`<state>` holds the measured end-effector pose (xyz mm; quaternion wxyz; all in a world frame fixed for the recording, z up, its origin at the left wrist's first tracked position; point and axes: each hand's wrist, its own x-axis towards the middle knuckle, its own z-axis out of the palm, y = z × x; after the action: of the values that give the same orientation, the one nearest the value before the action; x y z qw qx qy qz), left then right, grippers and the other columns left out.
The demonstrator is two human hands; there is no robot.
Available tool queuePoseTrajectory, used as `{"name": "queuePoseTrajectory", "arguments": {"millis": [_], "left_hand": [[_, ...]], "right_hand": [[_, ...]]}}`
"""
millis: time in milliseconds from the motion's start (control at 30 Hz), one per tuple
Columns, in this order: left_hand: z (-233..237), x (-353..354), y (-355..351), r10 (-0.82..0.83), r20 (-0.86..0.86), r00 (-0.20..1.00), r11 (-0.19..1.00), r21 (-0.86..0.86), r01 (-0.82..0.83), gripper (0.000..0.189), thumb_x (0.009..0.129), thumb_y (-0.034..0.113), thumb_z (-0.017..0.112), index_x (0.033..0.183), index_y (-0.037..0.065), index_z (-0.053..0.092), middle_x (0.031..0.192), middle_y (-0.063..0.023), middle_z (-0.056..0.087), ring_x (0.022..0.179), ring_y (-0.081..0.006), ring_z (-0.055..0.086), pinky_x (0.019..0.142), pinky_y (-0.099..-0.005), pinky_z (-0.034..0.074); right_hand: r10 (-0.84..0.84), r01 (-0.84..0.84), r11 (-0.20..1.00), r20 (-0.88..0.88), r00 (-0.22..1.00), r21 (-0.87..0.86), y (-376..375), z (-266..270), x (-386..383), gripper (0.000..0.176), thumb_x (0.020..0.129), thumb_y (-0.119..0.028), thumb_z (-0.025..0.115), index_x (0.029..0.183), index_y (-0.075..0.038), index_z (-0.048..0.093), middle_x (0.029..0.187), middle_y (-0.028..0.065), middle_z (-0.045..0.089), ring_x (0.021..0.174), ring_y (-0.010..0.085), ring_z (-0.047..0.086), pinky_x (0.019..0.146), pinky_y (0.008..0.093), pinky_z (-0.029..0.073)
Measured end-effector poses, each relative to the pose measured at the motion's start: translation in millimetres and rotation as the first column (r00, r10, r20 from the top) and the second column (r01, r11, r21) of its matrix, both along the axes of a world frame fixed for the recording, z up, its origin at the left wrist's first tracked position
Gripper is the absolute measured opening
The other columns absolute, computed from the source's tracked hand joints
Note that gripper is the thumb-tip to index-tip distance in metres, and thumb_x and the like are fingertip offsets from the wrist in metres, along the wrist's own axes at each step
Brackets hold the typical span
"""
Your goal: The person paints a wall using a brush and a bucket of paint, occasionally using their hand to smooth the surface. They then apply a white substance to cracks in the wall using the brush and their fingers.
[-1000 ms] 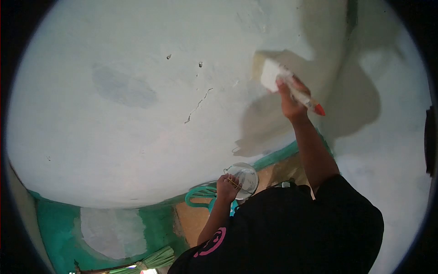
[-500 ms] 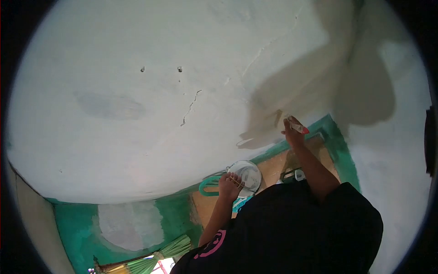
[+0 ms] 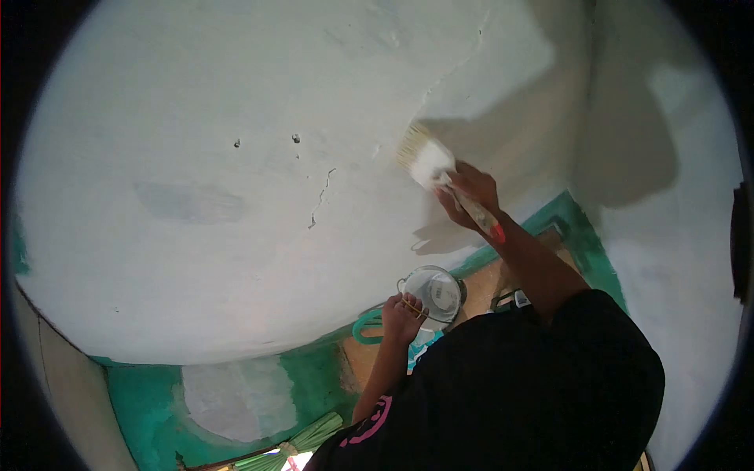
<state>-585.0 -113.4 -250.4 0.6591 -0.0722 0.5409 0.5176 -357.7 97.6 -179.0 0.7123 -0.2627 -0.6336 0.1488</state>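
My right hand (image 3: 471,196) is wrapped round the handle of a wide paintbrush (image 3: 432,161) with a red handle end. The pale bristles point up and left at the white wall (image 3: 259,267); whether they touch it is unclear. Lower down, my left hand (image 3: 404,315) is closed round the wire handle of a round bucket (image 3: 437,293) with a whitish inside. The bucket hangs beside the lower part of the wall.
Cracks (image 3: 322,198) and two small holes mark the wall. A green band (image 3: 314,375) runs along it, with a turquoise ring-shaped object (image 3: 366,328) near the bucket. Green bundled fabric (image 3: 302,447) is at the bottom. A wall corner stands right.
My right hand and the brush have moved up and left, and the brush head now shows fully. My left hand and the bucket have shifted slightly right in view.
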Motion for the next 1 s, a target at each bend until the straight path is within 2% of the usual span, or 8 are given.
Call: {"name": "queuePoseTrajectory", "arguments": {"millis": [100,233,300,433,667,867,933,1000], "left_hand": [[-12,-6,-5,0.006,0.029,1.000,1.000,0.025,-0.007,0.022,0.086,0.031,0.043,0.082,0.012,0.053,0.077,0.0009,0.054,0.079,-0.0185,0.054,0.085,-0.0401,0.038],[-18,-7,-7,0.013,0.016,1.000,1.000,0.005,-0.013,0.023,0.085,0.032,0.044,0.083,0.012,0.054,0.078,0.0010,0.055,0.080,-0.0183,0.054,0.085,-0.0401,0.038],[-11,-1,-5,0.021,0.010,1.000,0.999,-0.024,-0.021,0.023,0.085,0.032,0.044,0.083,0.012,0.054,0.078,0.0010,0.055,0.079,-0.0184,0.054,0.086,-0.0400,0.038],[-9,8,-2,0.044,-0.027,0.999,0.998,-0.039,-0.045,0.013,0.083,0.026,0.049,0.082,0.013,0.050,0.075,0.0022,0.052,0.075,-0.0181,0.052,0.082,-0.0404,0.040],[-15,14,4,0.032,-0.036,0.999,0.999,-0.028,-0.033,0.013,0.082,0.025,0.050,0.082,0.013,0.050,0.075,0.0030,0.053,0.075,-0.0178,0.053,0.081,-0.0405,0.041],[-3,42,10,0.011,0.002,1.000,1.000,0.016,-0.011,0.014,0.083,0.026,0.049,0.081,0.012,0.050,0.075,0.0020,0.054,0.076,-0.0182,0.055,0.082,-0.0404,0.042],[-6,44,12,0.000,0.012,1.000,0.999,0.045,-0.001,0.014,0.084,0.026,0.049,0.081,0.012,0.050,0.076,0.0017,0.054,0.077,-0.0183,0.055,0.082,-0.0405,0.042],[-10,43,9,-0.014,0.026,1.000,0.998,0.062,0.012,0.014,0.085,0.026,0.048,0.081,0.012,0.051,0.076,0.0015,0.055,0.078,-0.0184,0.055,0.083,-0.0406,0.042]], "right_hand": [[0.081,-0.037,0.972,0.184,0.979,-0.233,-11,-81,6,0.021,0.076,-0.007,0.069,0.095,-0.006,0.058,0.092,0.0166,0.065,0.078,0.0284,0.066,0.069,0.0309,0.053],[0.020,-0.022,0.952,-0.010,1.000,-0.306,-28,-163,0,0.019,0.083,-0.010,0.065,0.099,-0.004,0.058,0.091,0.0120,0.065,0.074,0.0208,0.066,0.068,0.0300,0.053],[0.109,-0.286,0.552,-0.272,0.956,-0.784,-35,-157,6,0.019,0.088,-0.015,0.060,0.101,-0.002,0.058,0.089,0.0062,0.064,0.073,0.0131,0.062,0.067,0.0277,0.053],[0.007,-0.569,0.476,-0.644,0.765,-0.671,-19,-107,13,0.054,0.090,-0.020,0.058,0.134,0.001,0.036,0.102,0.0096,0.060,0.082,0.0124,0.062,0.063,0.0234,0.054],[0.162,-0.623,0.639,-0.713,0.682,-0.451,-17,-13,9,0.046,0.090,-0.018,0.058,0.131,-0.002,0.042,0.096,0.0069,0.061,0.078,0.0093,0.060,0.064,0.0240,0.052],[0.227,-0.310,0.865,-0.244,0.943,-0.395,-13,-119,17,0.043,0.089,-0.015,0.059,0.127,-0.001,0.045,0.090,0.0066,0.062,0.075,0.0117,0.061,0.062,0.0239,0.050],[0.169,-0.626,0.566,-0.668,0.725,-0.536,-30,-142,25,0.041,0.091,-0.014,0.055,0.129,-0.002,0.043,0.093,0.0082,0.061,0.067,0.0132,0.063,0.060,0.0249,0.055],[0.074,-0.621,0.440,-0.662,0.746,-0.649,-32,-149,36,0.038,0.091,-0.015,0.056,0.125,-0.001,0.045,0.091,0.0077,0.061,0.065,0.0129,0.063,0.058,0.0247,0.054]]}}
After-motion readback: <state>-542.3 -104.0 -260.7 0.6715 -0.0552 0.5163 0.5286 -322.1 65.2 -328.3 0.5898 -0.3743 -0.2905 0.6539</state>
